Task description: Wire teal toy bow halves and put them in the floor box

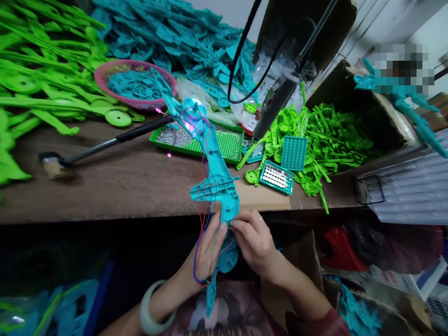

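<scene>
A long teal plastic toy shell (219, 161) with ribs inside stands tilted in front of me, its far end over the bench. Thin red and blue wires (202, 219) run along it, and pinkish lights glow near its upper end. My left hand (208, 249) is wrapped round the left side of its lower part, with wires looping across the fingers. At the opposite edge my right hand (257, 240) is closed in a pinch against the shell. Whatever lies between those fingertips is too small and hidden to make out. Below both hands hangs the shell's pointed lower end.
A hammer (91, 151) lies left on the bench (115, 191). Behind are a green tray (227, 144) of small metal parts, a pink basket (135, 65), a tray of silver discs (276, 177) and a hanging electric screwdriver (276, 105). Green and teal parts are heaped around.
</scene>
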{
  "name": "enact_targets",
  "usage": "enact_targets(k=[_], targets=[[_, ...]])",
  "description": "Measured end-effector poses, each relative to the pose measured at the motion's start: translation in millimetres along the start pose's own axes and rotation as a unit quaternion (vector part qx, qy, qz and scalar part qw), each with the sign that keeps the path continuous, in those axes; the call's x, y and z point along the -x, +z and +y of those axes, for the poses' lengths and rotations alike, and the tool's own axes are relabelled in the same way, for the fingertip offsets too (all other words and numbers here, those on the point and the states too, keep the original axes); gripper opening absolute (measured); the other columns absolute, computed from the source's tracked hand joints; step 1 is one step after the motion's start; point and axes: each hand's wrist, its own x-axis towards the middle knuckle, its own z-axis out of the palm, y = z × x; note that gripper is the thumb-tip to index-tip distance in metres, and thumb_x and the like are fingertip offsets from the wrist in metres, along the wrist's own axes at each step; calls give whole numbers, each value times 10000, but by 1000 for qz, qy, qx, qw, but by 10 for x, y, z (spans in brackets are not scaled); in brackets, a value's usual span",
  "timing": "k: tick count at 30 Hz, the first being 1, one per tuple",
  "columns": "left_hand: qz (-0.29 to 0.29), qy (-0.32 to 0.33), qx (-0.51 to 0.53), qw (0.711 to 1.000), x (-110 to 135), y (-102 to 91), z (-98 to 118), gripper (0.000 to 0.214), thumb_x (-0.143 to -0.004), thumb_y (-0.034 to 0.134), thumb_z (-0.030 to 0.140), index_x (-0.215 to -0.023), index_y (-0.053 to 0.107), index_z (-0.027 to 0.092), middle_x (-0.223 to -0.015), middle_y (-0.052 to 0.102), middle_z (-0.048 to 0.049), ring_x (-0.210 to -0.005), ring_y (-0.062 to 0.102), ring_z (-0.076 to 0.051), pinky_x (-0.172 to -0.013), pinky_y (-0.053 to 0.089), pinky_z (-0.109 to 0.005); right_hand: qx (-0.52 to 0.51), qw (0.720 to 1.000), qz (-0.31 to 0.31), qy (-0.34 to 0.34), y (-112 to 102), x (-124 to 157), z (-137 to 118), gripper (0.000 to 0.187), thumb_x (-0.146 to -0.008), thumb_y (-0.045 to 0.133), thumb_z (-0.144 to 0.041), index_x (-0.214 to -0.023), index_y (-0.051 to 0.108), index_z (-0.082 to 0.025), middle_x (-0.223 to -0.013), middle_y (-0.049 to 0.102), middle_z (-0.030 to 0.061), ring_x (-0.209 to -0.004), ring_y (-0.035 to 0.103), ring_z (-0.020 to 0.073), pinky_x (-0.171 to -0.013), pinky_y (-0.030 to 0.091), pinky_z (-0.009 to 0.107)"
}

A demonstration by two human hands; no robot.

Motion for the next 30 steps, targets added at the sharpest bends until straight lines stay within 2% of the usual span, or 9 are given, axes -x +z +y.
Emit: enact_targets(k=[4,9,11,14,16,18,21,24,30], targets=[[-23,7,3,1000,31,-12,35,577,-1011,372,513,-1484,417,186,-1533,435,-77,-1443,345,-277,-1222,262,-383,-174,972,-8,156,48,-27,37,56,-934,594,-183,-889,620,-206,-947,538,45,-867,576,149,-733,523,271],[-28,-49,28,998,154,-117,24,594,-975,408,586,-1432,462,211,-1187,670,-107,-953,668,-259,-870,561,-356,-342,887,-80,299,10,-140,183,326,-771,791,-350,-835,497,-224,-861,517,-13,-682,538,121,-539,451,229],[-14,-81,44,996,191,-153,-7,591,-967,397,613,-1376,494,198,-981,697,-81,-764,659,-223,-723,559,-326,-300,913,-65,267,-96,-347,203,277,-797,763,-339,-822,516,-215,-864,528,-6,-732,552,131,-582,454,237],[7,-95,51,994,217,-159,-63,548,-947,404,654,-1164,586,184,-852,662,-55,-733,642,-210,-678,527,-303,-148,975,83,142,-168,-927,133,176,-897,640,-286,-789,527,-206,-822,518,-3,-772,528,135,-669,446,261],[9,-91,61,994,227,-133,-90,539,-930,417,679,-1066,590,187,-818,633,-43,-719,626,-199,-659,510,-293,-29,992,121,36,-55,-1422,48,161,-926,594,-276,-797,538,-197,-825,528,13,-799,515,148,-723,444,289],[13,-90,80,993,242,-102,-96,548,-912,435,697,-1065,568,188,-782,601,-27,-687,597,-183,-640,494,-284,94,993,42,-50,180,-1885,-31,92,-917,606,-255,-918,595,-164,-981,571,80,-965,521,199,-827,453,338],[24,-98,104,990,280,-103,-90,590,-888,445,722,-1099,533,179,-730,559,-7,-648,563,-171,-621,474,-280,257,954,-112,-109,592,-2319,-110,123,-936,522,-146,-983,633,-122,-1094,588,147,-1093,488,271,-843,446,374],[38,-90,91,991,326,-177,-130,587,-886,436,726,-1071,529,176,-720,557,-8,-647,568,-181,-622,463,-293,305,932,-166,-105,869,-2393,-149,184,-971,461,-151,-984,642,-121,-1050,615,147,-1063,508,278,-817,445,366],[61,-54,91,993,302,-331,-296,538,-892,462,700,-1061,532,193,-737,561,-2,-655,578,-184,-639,474,-306,161,977,-126,-53,970,-2228,-73,63,-915,572,-150,-928,634,-145,-931,640,92,-935,565,223,-831,441,335]])
